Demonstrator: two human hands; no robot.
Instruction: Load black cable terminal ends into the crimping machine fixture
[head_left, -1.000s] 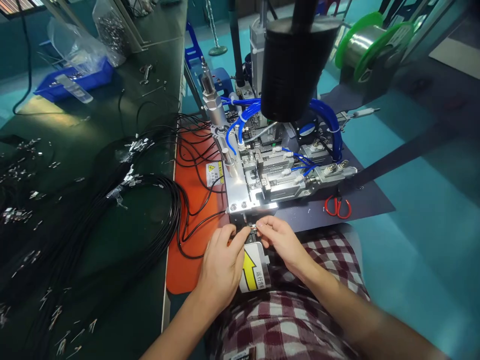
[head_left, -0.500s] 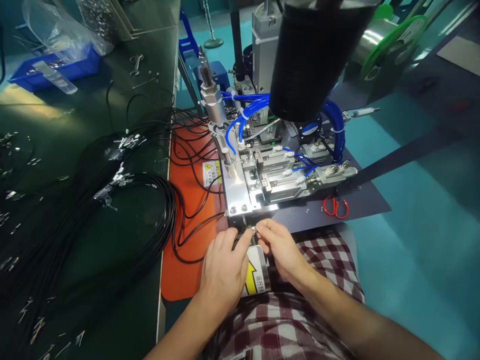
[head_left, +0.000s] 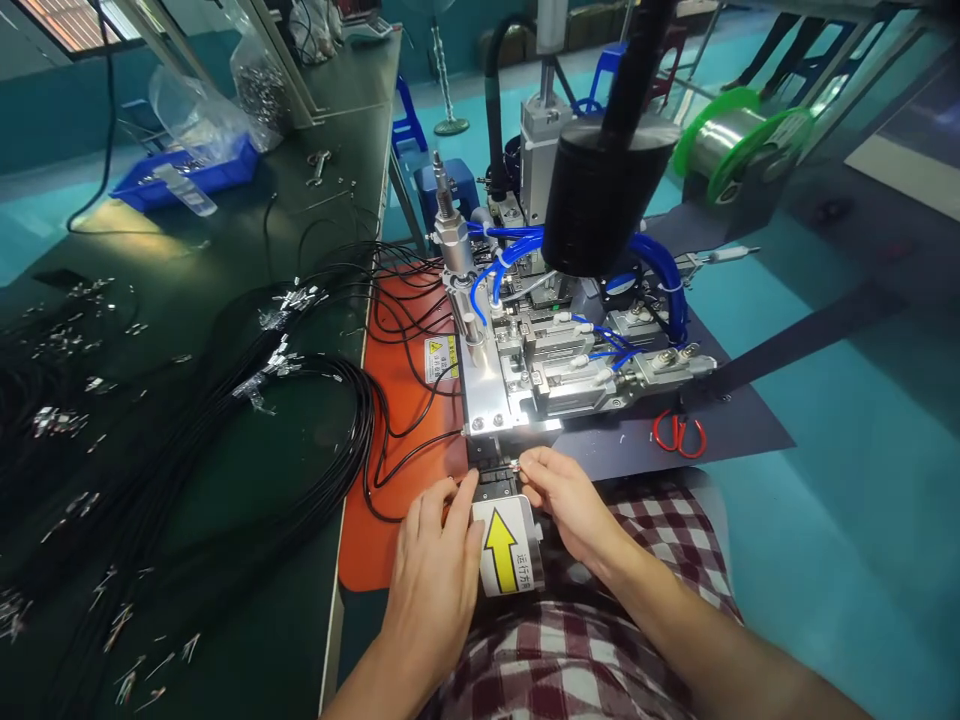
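Note:
My right hand (head_left: 568, 508) is closed in a pinch on the silvery end (head_left: 515, 466) of a thin black cable (head_left: 491, 469). This cable crosses the small black track (head_left: 496, 486) at the front of the machine. On the track's left side, my left hand (head_left: 439, 560) has its fingertips on the cable; the grip underneath is partly hidden. Just below the track lies a white guide plate (head_left: 489, 577) with a yellow arrow, between my two hands. Behind them stands the metal machine (head_left: 486, 390) with cylinders and blue air tubes (head_left: 517, 242).
Black cables (head_left: 352, 440) lie coiled on the dark table (head_left: 247, 560) and orange mat (head_left: 409, 430). Red-handled scissors (head_left: 679, 434) rest at right. A black cylinder (head_left: 600, 200) hangs over the machine, near a green wire spool (head_left: 731, 140). A blue tray (head_left: 225, 170) sits far left.
My left hand has drawn back left and down, uncovering the track, the cable across it and more of the arrow plate. My right hand keeps its pinch. The camera view has tilted up.

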